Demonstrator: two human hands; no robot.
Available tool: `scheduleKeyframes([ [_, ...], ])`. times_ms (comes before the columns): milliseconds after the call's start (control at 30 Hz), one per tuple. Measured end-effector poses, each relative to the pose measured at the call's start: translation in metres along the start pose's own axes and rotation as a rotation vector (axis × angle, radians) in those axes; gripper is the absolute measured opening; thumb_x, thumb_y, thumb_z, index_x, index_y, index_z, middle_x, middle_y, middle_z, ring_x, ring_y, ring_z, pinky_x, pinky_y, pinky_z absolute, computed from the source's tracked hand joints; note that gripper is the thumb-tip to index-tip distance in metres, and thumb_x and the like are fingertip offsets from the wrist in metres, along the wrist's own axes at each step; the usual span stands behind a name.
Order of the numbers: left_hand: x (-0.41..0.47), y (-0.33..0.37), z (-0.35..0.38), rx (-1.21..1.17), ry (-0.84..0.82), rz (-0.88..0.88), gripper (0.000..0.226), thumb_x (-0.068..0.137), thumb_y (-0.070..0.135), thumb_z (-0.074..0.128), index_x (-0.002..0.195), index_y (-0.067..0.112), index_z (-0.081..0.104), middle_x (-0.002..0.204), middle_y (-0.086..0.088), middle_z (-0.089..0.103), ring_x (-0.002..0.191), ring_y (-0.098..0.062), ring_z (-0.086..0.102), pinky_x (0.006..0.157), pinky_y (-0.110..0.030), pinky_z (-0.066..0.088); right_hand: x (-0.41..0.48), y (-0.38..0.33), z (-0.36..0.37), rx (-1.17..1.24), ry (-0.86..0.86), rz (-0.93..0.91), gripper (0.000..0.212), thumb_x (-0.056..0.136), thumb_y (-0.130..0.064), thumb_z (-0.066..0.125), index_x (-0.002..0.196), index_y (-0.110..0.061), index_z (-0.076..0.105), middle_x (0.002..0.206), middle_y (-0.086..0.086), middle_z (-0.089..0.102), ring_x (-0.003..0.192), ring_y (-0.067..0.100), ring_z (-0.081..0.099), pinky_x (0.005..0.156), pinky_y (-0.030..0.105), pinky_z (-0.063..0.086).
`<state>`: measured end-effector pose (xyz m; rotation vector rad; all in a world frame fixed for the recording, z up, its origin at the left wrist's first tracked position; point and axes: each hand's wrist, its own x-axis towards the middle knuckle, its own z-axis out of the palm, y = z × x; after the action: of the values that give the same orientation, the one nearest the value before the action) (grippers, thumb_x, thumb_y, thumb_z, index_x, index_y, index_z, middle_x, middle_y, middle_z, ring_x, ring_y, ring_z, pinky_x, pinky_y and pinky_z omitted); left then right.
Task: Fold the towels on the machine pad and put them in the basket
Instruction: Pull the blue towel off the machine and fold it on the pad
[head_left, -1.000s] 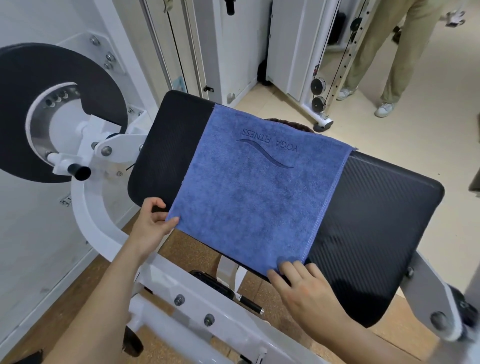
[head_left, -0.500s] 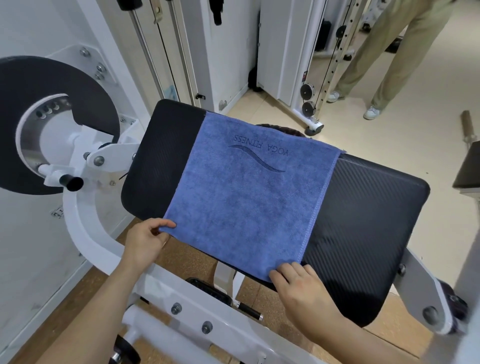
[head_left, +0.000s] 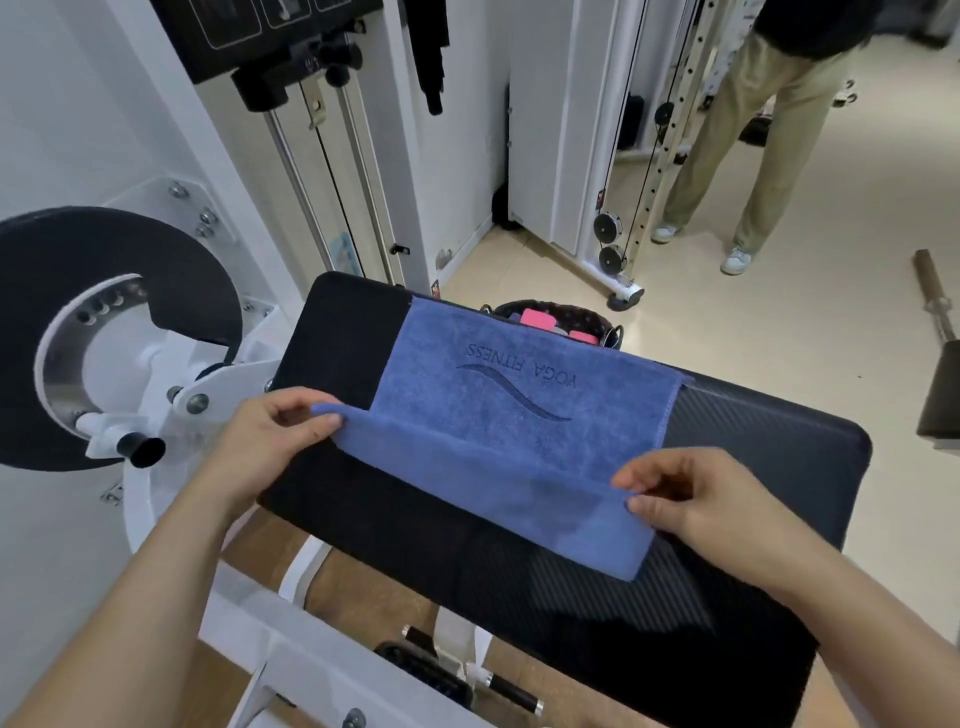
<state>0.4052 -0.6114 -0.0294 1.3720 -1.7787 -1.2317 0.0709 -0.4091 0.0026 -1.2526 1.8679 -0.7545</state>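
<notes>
Pad (head_left: 727, 519) fills centre to lower right of frame; blue towel (head_left: 509, 415) lies across its middle, near edge raised, far edge by the basket (head_left: 597, 319) at upper centre. Left hand (head_left: 265, 441) pinches the towel's near-left corner, right hand (head_left: 696, 499) the near-right, thumbs against fingers. Towel looks light, soft and floppy, so corners are probably the best hold, kept taut against sagging.

The blue towel (head_left: 498, 415) carries the words "YOGA FITNESS" pressed into its pile, seen upside down from the head camera, above a wavy line motif. No other text is legible anywhere in view.
</notes>
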Motion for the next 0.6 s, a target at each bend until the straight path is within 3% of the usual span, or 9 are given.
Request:
scheduleKeyframes([
  [133, 0.051, 0.027, 0.031, -0.141, 0.073, 0.072, 0.014, 0.090, 0.006, 0.064, 0.090, 0.018, 0.070, 0.079, 0.010, 0.074, 0.080, -0.002, 0.067, 0.073, -0.015, 0.051, 0.035, -0.009, -0.027, -0.092, 0.238, -0.043, 0.021, 0.086, -0.005, 0.064, 0.084, -0.025, 0.071, 0.079, -0.007, 0.068, 0.073, 0.013, 0.063, 0.066, 0.017, 0.045],
  [233, 0.086, 0.037, 0.051, -0.180, 0.141, 0.085, 0.012, 0.088, 0.011, 0.068, 0.085, 0.023, 0.072, 0.076, 0.009, 0.074, 0.075, -0.003, 0.067, 0.071, -0.020, 0.051, 0.061, -0.011, -0.036, -0.168, 0.381, -0.045, 0.025, 0.086, -0.005, 0.060, 0.081, -0.028, 0.067, 0.080, -0.010, 0.066, 0.073, 0.010, 0.061, 0.063, 0.014, 0.039],
  [333, 0.112, 0.037, 0.065, -0.138, 0.190, 0.062, 0.007, 0.086, 0.019, 0.071, 0.085, 0.026, 0.073, 0.082, 0.004, 0.075, 0.078, -0.008, 0.068, 0.071, -0.024, 0.050, 0.079, -0.008, -0.036, -0.262, 0.451, -0.026, 0.028, 0.086, -0.004, 0.056, 0.081, -0.030, 0.066, 0.081, -0.010, 0.066, 0.081, 0.016, 0.062, 0.068, 0.024, 0.039],
  [467, 0.123, 0.032, 0.078, -0.079, 0.258, 0.053, 0.006, 0.085, 0.023, 0.072, 0.084, 0.029, 0.073, 0.084, 0.003, 0.074, 0.082, -0.011, 0.068, 0.073, -0.026, 0.052, 0.089, -0.001, -0.030, -0.343, 0.532, -0.022, 0.022, 0.089, -0.008, 0.055, 0.099, -0.018, 0.072, 0.097, 0.002, 0.072, 0.091, 0.026, 0.064, 0.078, 0.033, 0.045],
  [600, 0.123, 0.033, 0.084, -0.001, 0.310, 0.071, 0.006, 0.085, 0.027, 0.072, 0.091, 0.027, 0.074, 0.083, 0.008, 0.073, 0.083, -0.007, 0.068, 0.074, -0.023, 0.051, 0.091, 0.005, -0.026, -0.460, 0.555, -0.059, 0.022, 0.091, -0.010, 0.052, 0.103, -0.016, 0.070, 0.098, 0.007, 0.067, 0.089, 0.029, 0.060, 0.070, 0.033, 0.038],
])
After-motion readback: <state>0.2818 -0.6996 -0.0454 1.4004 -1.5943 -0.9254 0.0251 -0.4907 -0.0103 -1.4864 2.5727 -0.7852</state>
